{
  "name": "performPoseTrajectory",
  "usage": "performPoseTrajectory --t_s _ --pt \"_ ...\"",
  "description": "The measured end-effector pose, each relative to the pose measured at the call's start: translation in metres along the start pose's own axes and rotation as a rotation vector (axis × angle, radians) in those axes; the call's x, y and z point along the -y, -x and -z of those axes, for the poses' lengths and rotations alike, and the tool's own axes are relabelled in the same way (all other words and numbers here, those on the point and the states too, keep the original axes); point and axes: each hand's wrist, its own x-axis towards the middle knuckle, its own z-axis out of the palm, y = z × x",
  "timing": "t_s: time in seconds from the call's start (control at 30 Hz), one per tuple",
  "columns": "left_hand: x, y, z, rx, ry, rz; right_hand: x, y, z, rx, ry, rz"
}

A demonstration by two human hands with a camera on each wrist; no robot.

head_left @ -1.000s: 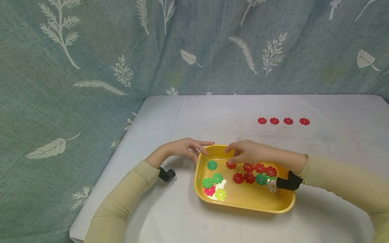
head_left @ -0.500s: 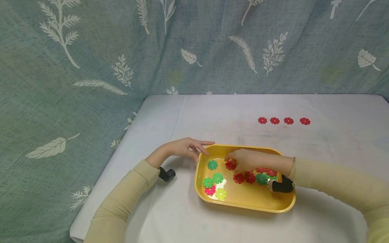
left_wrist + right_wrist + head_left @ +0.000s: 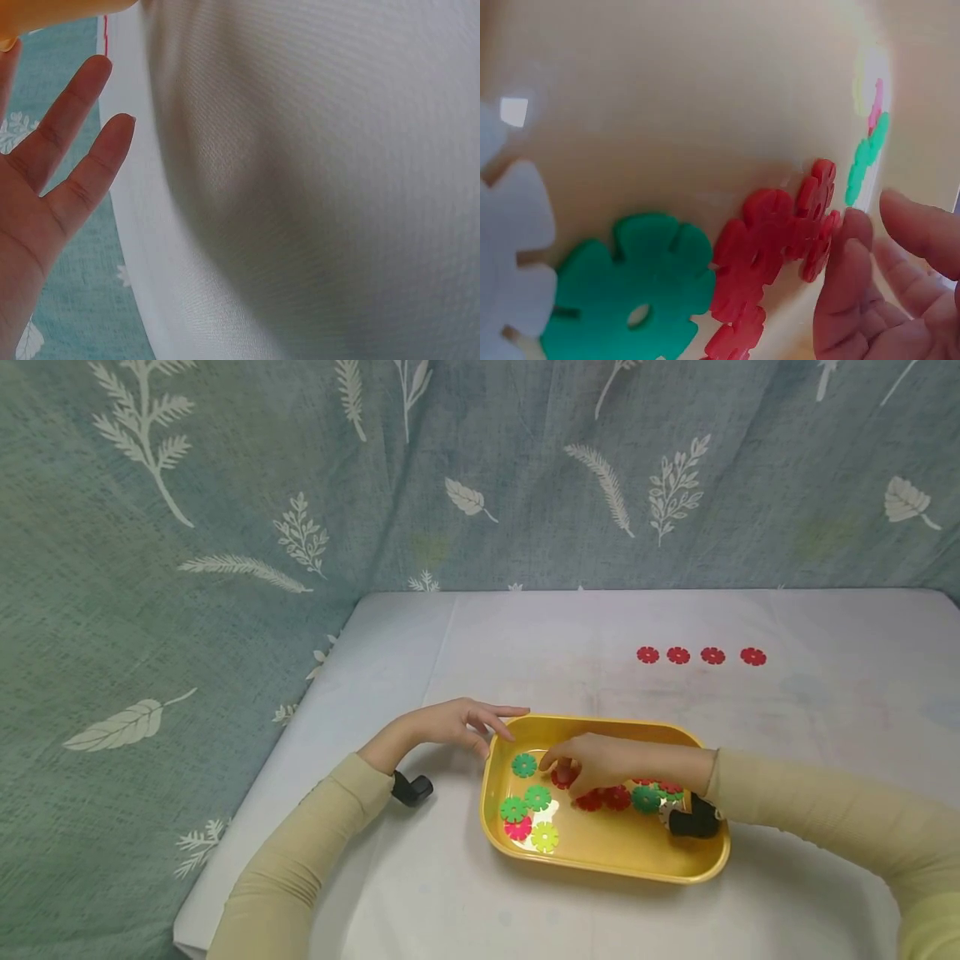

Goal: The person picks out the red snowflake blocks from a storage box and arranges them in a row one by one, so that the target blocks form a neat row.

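A yellow tray (image 3: 600,866) holds flower-shaped plastic discs. My left hand (image 3: 453,724) is at the tray's left end, fingers spread loosely and fingertips right at the rim. In the left wrist view its fingers (image 3: 79,180) reach up toward the tray's underside. Inside the tray, my right hand (image 3: 600,760) is bent low over a red disc (image 3: 562,779), its thumb and forefinger apart around it. The right wrist view has the fingertips (image 3: 847,262) close to red discs (image 3: 754,251), beside a green disc (image 3: 634,289) and a white disc (image 3: 517,255).
A row of several red discs (image 3: 712,656) lies on the white cloth (image 3: 420,893) beyond the tray. Green discs (image 3: 513,810), a pink disc (image 3: 517,829) and a yellow-green disc (image 3: 545,837) sit at the tray's left end. A leaf-patterned curtain (image 3: 525,477) hangs behind.
My right hand has lowered into the tray and shifted left, and its fingers have spread again. The red disc under them has slid slightly left and nearer. The left hand stays at the rim.
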Motion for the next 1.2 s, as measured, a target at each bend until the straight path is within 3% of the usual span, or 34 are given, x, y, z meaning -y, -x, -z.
performPoseTrajectory --t_s 0.37,0.8,1.0,1.2 --pt "0.003 0.0 0.0 0.006 0.019 -0.006 0.0 -0.002 -0.006 -0.063 0.04 -0.127" --pt "0.002 0.0 0.0 -0.008 -0.001 0.002 -0.005 -0.005 -0.012 0.036 0.09 0.132" --pt "0.003 -0.001 0.0 -0.012 0.003 0.014 -0.004 -0.005 -0.015 0.059 0.231 0.266" --pt "0.003 -0.001 0.0 -0.011 0.003 0.014 -0.001 -0.003 -0.015 0.084 0.248 0.306"
